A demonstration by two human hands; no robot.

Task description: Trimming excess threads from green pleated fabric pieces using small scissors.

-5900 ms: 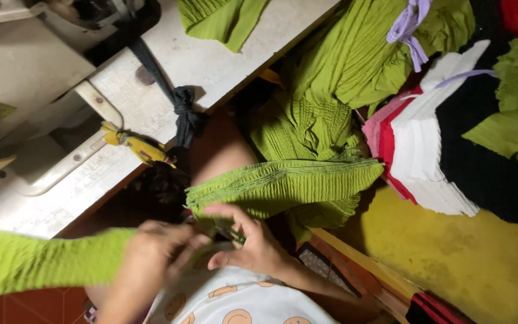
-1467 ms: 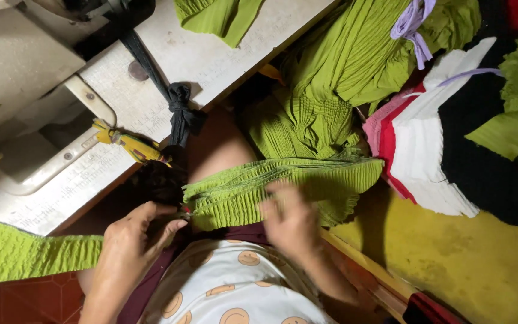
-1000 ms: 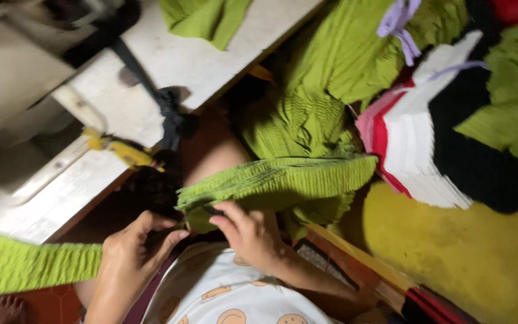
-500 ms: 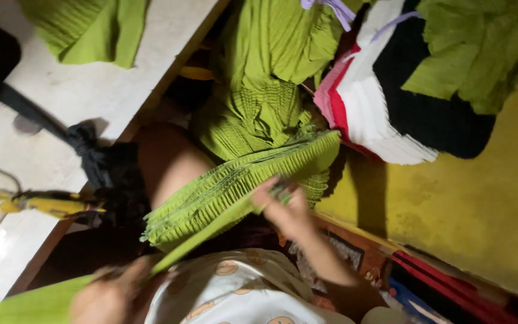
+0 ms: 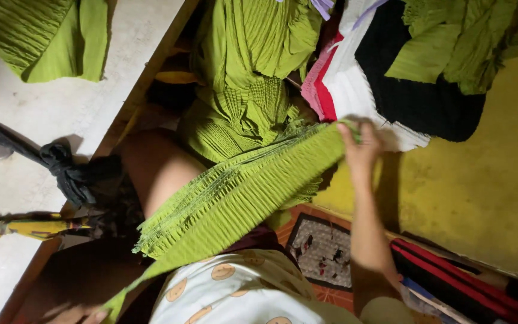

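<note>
A pleated green cloth (image 5: 241, 192) is stretched flat, pinched by the right hand (image 5: 361, 150) far right and the left hand (image 5: 82, 313) near left.

A white garment (image 5: 244, 294) printed with round orange-yellow smiling faces is worn over the torso; a strip of dark maroon cloth (image 5: 253, 239) is seen at its upper edge; the right arm (image 5: 368, 240) is bare from wrist to elbow, with no sleeve, watch or ring to be seen; the right hand (image 5: 361, 150) is uncovered; the left hand (image 5: 76, 314) is shown only in part at the lower edge, also ungloved; one knee (image 5: 151, 171) is left bare.
</note>
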